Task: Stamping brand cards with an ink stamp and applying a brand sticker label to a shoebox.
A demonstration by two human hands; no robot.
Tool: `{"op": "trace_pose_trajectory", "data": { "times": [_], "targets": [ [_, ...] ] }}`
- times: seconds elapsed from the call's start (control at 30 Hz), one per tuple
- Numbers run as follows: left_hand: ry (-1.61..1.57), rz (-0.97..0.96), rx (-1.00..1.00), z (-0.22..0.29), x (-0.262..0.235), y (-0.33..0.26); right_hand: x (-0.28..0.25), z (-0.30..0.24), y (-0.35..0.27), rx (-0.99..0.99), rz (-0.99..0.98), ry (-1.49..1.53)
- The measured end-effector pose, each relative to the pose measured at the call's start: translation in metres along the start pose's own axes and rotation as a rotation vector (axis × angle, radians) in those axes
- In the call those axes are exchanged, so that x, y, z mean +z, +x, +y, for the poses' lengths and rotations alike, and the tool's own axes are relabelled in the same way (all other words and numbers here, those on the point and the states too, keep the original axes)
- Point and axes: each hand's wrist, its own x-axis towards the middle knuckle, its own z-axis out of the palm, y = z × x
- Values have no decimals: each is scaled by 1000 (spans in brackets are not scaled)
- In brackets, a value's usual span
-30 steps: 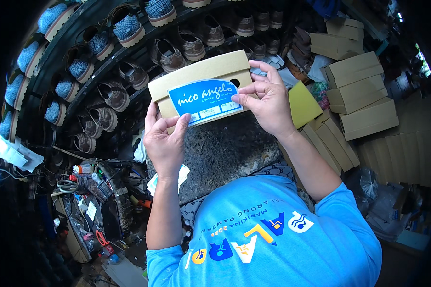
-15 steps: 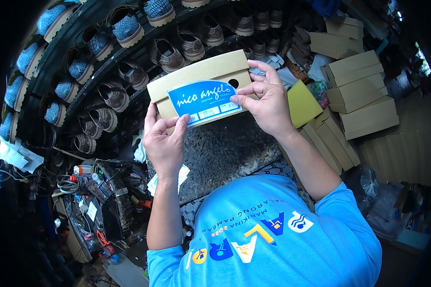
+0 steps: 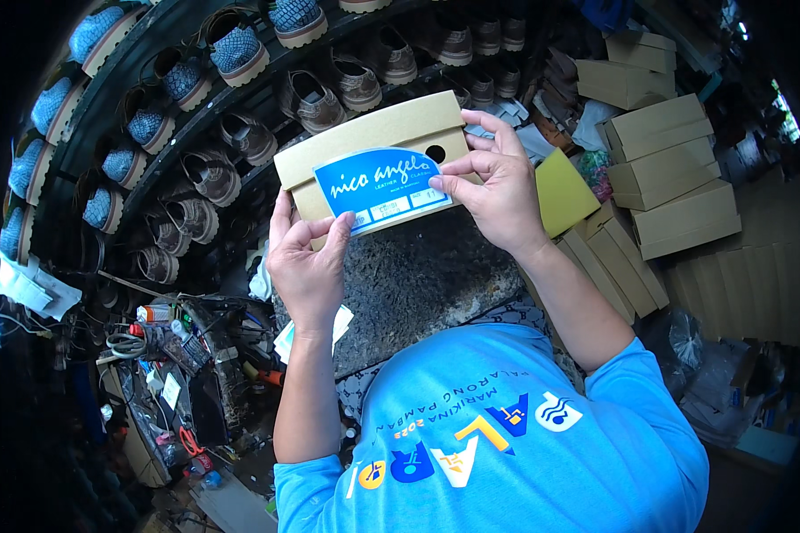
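Note:
Between my hands is a tan cardboard shoebox with its lid on, held above a dark, rough work surface. A blue and white label lies against the end of the box, left of a round hole. My left hand grips the box's lower left, with the thumb on the label's lower left corner. At the label's right side, my right hand presses with its thumb while other fingers reach behind the box. White slips of paper lie near my left forearm.
Racks hold several brown shoes and blue textured shoes at the far left. Shoeboxes are stacked at the right, near a yellow panel. Tools and clutter fill the left, including red-handled scissors.
The shoebox and label have shifted very slightly to the right. Both hands keep nearly the same grip.

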Motion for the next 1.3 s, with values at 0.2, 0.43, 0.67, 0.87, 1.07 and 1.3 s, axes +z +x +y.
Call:
{"op": "trace_pose_trajectory", "data": {
  "times": [0.2, 0.43, 0.67, 0.87, 1.07, 1.3],
  "targets": [
    [-39, 0, 55, -5, 1, 1, 0, -1, 0, -11, 3, 6],
    [24, 26, 41, 0, 2, -1, 1, -2, -2, -15, 19, -25],
    [13, 14, 50, -4, -3, -6, -3, -2, -6, -73, 23, -52],
    [-113, 14, 39, 8, -19, -15, -15, 8, -3, -68, -31, 347],
    [-139, 33, -3, 2, -29, -22, -29, 13, 25, -24, -338, 494],
    [-153, 24, 3, -3, -27, -26, -30, 17, 50, -222, -463, 240]
  ]
}}
